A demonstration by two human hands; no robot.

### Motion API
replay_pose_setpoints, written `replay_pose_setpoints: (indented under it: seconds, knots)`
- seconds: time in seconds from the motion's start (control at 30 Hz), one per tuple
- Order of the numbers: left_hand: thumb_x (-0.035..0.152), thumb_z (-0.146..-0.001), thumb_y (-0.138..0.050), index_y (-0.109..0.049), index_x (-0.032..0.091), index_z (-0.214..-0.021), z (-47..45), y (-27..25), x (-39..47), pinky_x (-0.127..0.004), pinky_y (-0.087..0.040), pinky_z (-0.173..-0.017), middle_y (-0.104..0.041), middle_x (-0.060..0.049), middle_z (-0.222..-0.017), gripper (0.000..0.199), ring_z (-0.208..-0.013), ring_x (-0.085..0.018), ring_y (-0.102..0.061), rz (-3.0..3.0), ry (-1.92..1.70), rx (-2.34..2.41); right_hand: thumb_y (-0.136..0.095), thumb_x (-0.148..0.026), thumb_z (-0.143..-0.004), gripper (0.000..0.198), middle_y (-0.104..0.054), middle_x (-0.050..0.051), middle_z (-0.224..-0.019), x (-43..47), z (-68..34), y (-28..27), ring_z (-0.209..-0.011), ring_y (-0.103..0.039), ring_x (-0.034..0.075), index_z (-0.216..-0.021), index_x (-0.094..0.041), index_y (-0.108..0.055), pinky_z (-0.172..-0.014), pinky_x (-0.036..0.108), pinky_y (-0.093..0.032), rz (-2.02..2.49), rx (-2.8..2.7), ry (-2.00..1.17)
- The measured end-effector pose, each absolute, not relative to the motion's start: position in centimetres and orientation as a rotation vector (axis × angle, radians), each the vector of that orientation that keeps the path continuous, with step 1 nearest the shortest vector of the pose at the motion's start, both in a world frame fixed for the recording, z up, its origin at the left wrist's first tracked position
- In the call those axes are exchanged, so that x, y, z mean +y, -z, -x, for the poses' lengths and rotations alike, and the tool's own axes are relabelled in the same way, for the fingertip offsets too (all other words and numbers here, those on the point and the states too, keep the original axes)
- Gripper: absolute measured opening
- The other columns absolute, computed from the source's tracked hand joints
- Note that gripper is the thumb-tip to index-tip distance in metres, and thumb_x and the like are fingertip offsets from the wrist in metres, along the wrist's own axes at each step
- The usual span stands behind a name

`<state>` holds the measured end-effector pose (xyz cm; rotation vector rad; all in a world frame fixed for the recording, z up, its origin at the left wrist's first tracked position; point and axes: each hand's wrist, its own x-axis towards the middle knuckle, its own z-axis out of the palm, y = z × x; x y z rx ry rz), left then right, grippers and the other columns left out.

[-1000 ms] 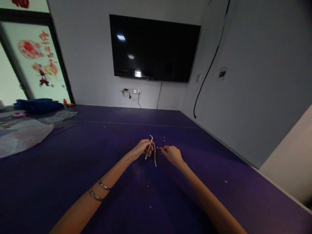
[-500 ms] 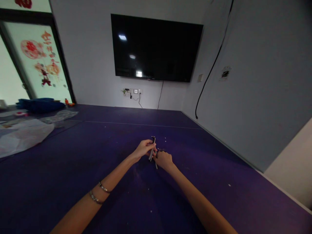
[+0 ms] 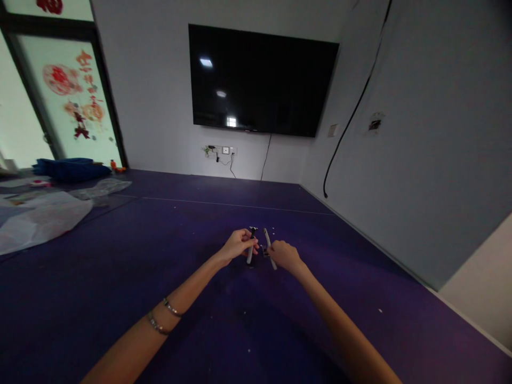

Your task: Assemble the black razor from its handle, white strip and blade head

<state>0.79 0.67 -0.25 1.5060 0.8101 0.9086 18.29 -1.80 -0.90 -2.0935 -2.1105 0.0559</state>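
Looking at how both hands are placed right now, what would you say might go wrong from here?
The narrow piece in the left hand and the pale strip in the right hand are close together, so they might knock. The small metallic part by the right fingertips could drop if that grip loosens. The tiny white bits on the purple surface might get brushed away.

A wide purple surface (image 3: 140,245) is stretching to the wall; whitish plastic sheeting (image 3: 52,218) and blue cloth (image 3: 72,169) are lying far left, white scraps (image 3: 380,310) scattering elsewhere.
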Motion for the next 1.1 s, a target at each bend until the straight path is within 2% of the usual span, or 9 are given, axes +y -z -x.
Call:
replay_pose_setpoints:
  seconds: [0.07, 0.13, 0.2, 0.27, 0.47, 0.7, 0.87, 1.1]
  knots:
    - [0.026, -0.074, -0.063, -0.044, 0.015, -0.077, -0.8, 0.2, 0.7, -0.022, -0.047, -0.045, -0.066, -0.007, -0.072, 0.022, -0.059, -0.016, -0.064, -1.51, -0.926, 0.824, -0.036, -0.034, -0.085, 0.036, -0.068, 0.015, -0.087, -1.8, -20.4, -0.3, -0.08, -0.065, 0.025, -0.084, -0.014, -0.066, -0.066, 0.031, -0.046, 2.064, -2.037, -0.096]
    - [0.023, -0.073, -0.063, -0.044, 0.015, -0.076, -0.8, 0.1, 0.7, -0.021, -0.046, -0.045, -0.065, -0.006, -0.071, 0.021, -0.059, -0.016, -0.065, -1.503, -0.954, 0.847, -0.033, -0.034, -0.086, 0.038, -0.068, 0.01, -0.073, -1.9, -22.5, -1.3, -0.064, -0.065, 0.018, -0.079, -0.015, -0.065, -0.059, 0.026, -0.045, 1.959, -2.009, -0.248]
    - [0.021, -0.072, -0.064, -0.043, 0.016, -0.074, -0.9, -0.1, 0.5, -0.021, -0.045, -0.047, -0.065, -0.004, -0.069, 0.022, -0.06, -0.015, -0.065, -1.489, -0.983, 0.865, -0.034, -0.033, -0.086, 0.036, -0.067, 0.006, -0.068, -2.1, -24.2, -2.2, -0.051, -0.061, 0.012, -0.081, -0.015, -0.064, -0.053, 0.022, -0.043, 1.803, -1.959, -0.366]
    - [0.019, -0.07, -0.065, -0.042, 0.016, -0.072, -0.9, -0.3, 0.4, -0.021, -0.045, -0.048, -0.064, -0.002, -0.067, 0.023, -0.059, -0.015, -0.064, -1.473, -1.008, 0.871, -0.035, -0.033, -0.086, 0.033, -0.065, 0.004, -0.067, -2.6, -25.5, -3.1, -0.048, -0.058, 0.011, -0.085, -0.014, -0.063, -0.051, 0.021, -0.043, 1.633, -1.922, -0.419]
    - [0.015, -0.067, -0.066, -0.04, 0.017, -0.068, -1.1, -0.1, 0.5, -0.024, -0.047, -0.056, -0.06, 0.002, -0.06, 0.026, -0.058, -0.014, -0.064, -1.495, -1.049, 0.815, -0.042, -0.044, -0.083, 0.038, -0.06, 0.002, -0.061, -4.9, -27.0, -5.9, -0.052, -0.053, 0.01, -0.072, -0.015, -0.064, -0.054, 0.021, -0.042, 1.353, -1.975, -0.436]
    - [0.016, -0.066, -0.066, -0.041, 0.017, -0.067, -1.2, 0.5, 0.7, -0.025, -0.046, -0.06, -0.061, 0.0, -0.06, 0.025, -0.062, -0.014, -0.063, -1.598, -1.083, 0.732, -0.051, -0.041, -0.079, 0.035, -0.067, 0.004, -0.081, -6.0, -27.5, -6.6, -0.072, -0.059, 0.015, -0.1, -0.017, -0.067, -0.065, 0.026, -0.046, 1.319, -1.99, -0.503]
    - [0.018, -0.065, -0.068, -0.042, 0.017, -0.066, -1.2, 0.1, 0.2, -0.025, -0.045, -0.061, -0.064, -0.002, -0.066, 0.026, -0.066, -0.014, -0.062, -1.629, -1.107, 0.736, -0.05, -0.038, -0.081, 0.032, -0.069, 0.004, -0.094, -6.3, -26.6, -6.8, -0.086, -0.061, 0.019, -0.101, -0.02, -0.068, -0.077, 0.03, -0.045, 1.284, -2.042, -0.489]
    - [0.02, -0.063, -0.07, -0.043, 0.017, -0.064, -1.1, -0.1, -0.1, -0.024, -0.045, -0.059, -0.065, -0.003, -0.07, 0.027, -0.066, -0.013, -0.06, -1.677, -1.102, 0.735, -0.052, -0.035, -0.08, 0.028, -0.069, 0.004, -0.095, -6.6, -25.3, -7.1, -0.087, -0.061, 0.019, -0.098, -0.021, -0.068, -0.078, 0.03, -0.045, 1.255, -2.075, -0.438]
